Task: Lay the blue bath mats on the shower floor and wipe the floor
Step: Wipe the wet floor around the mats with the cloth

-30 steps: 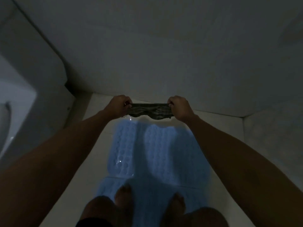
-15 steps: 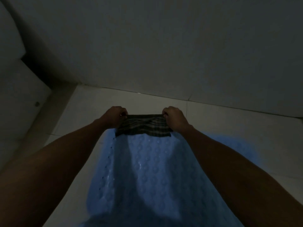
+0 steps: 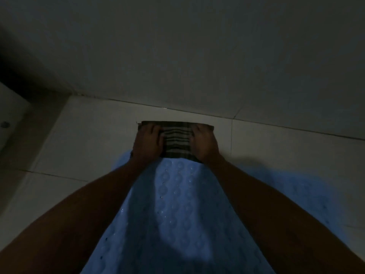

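Observation:
A blue bath mat with raised round bumps lies flat on the pale tiled shower floor, running from the bottom edge up the middle. A dark striped cloth lies spread on the floor just beyond the mat's far end. My left hand presses flat on the cloth's left part. My right hand presses on its right part. Both forearms cover the mat's sides. The room is dim.
The grey wall rises just beyond the cloth, meeting the floor along a grout line. A dark corner gap and a raised pale ledge with a small round fitting sit at the far left. Bare tiles flank the mat.
The cloth went from being held stretched in the air between both fists to lying on the floor past the mat, with both hands now flat on top. The view has dropped closer to the floor.

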